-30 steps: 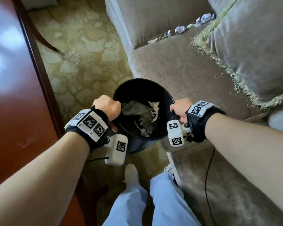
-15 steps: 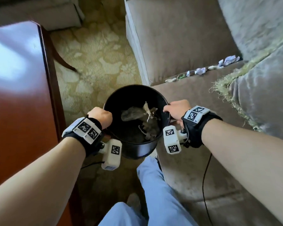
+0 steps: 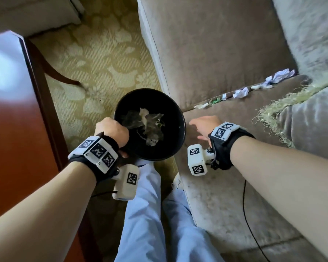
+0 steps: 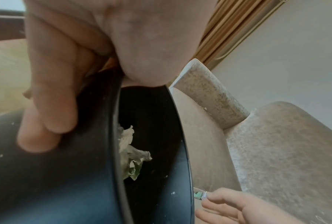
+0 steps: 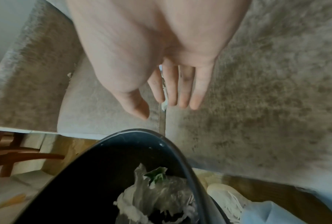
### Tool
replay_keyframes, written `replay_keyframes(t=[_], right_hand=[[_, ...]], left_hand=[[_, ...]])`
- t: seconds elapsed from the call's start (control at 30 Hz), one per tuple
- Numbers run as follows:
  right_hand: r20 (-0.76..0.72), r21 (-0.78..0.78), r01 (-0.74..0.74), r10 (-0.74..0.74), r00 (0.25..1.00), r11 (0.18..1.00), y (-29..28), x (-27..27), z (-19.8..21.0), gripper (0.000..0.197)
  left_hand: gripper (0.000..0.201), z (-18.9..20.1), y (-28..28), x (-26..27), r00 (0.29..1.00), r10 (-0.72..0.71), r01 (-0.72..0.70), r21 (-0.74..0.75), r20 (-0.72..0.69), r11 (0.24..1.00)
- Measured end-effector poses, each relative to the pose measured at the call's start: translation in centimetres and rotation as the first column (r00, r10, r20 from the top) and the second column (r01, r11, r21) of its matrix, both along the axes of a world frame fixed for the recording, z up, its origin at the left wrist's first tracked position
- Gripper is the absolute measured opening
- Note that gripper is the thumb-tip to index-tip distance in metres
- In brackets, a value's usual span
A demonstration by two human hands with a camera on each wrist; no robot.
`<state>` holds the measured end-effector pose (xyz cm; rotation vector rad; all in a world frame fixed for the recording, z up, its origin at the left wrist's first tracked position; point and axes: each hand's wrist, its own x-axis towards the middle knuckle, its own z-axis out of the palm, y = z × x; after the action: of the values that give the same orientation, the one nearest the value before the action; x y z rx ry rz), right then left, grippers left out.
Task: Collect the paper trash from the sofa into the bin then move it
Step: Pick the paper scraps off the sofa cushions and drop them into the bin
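My left hand (image 3: 112, 132) grips the bin (image 3: 179, 137) rim at 8 o'clock, mouth up. My right hand (image 3: 204, 125) hangs open over the sofa (image 3: 225, 186); scraps (image 3: 240, 92) trail toward 2 o'clock.

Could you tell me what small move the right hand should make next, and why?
Probably reach the right hand forward along the sofa seam to the nearest paper scrap and pinch it. That hand is open and off the bin, which the left hand grips by the rim beside the seat. More scraps lie further up the crease.
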<state>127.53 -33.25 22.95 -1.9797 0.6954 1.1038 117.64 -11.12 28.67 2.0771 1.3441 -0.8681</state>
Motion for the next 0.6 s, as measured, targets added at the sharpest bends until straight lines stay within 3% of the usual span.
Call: replay_keyframes(t=[0.1,0.2,0.33,0.37,0.4,0.5,0.6], right_hand=[[0.066,-0.094,0.008,-0.002,0.998,0.996,0.0,2.2,-1.3,0.044],[0.114,-0.149,0.075,-0.059,0.992,0.986,0.4,4.1,-1.9,0.035],[0.154,-0.148,0.135,-0.112,0.982,0.98,1.1,6.0,-3.3,0.036],[0.158,-0.149,0.135,-0.111,0.981,0.979,1.2,6.4,-3.7,0.028],[0.15,-0.151,0.114,-0.092,0.984,0.982,1.1,6.6,-4.3,0.021],[0.013,-0.132,-0.016,0.018,1.0,0.991,0.2,6.4,-7.8,0.04],[-0.016,-0.172,-0.064,0.062,0.998,0.983,0.5,6.2,-8.5,0.039]], left_hand=[[0.029,-1.0,0.7,2.5,0.996,0.029,-0.025,-0.045,0.089,0.999],[0.019,-1.3,1.5,5.8,0.999,-0.022,0.027,-0.101,0.046,0.995],[0.021,-1.8,2.4,9.3,0.997,-0.069,0.073,-0.181,0.028,0.981],[0.023,-2.2,2.4,9.8,0.995,-0.1,0.102,-0.188,0.02,0.977],[0.025,-2.5,2.5,10.3,0.991,-0.13,0.13,-0.194,0.012,0.972],[0.024,-3.5,2.5,11.7,0.982,-0.191,0.187,-0.186,-0.001,0.965],[0.019,-3.8,3.1,13.2,0.962,-0.272,0.274,-0.127,0.034,0.953]])
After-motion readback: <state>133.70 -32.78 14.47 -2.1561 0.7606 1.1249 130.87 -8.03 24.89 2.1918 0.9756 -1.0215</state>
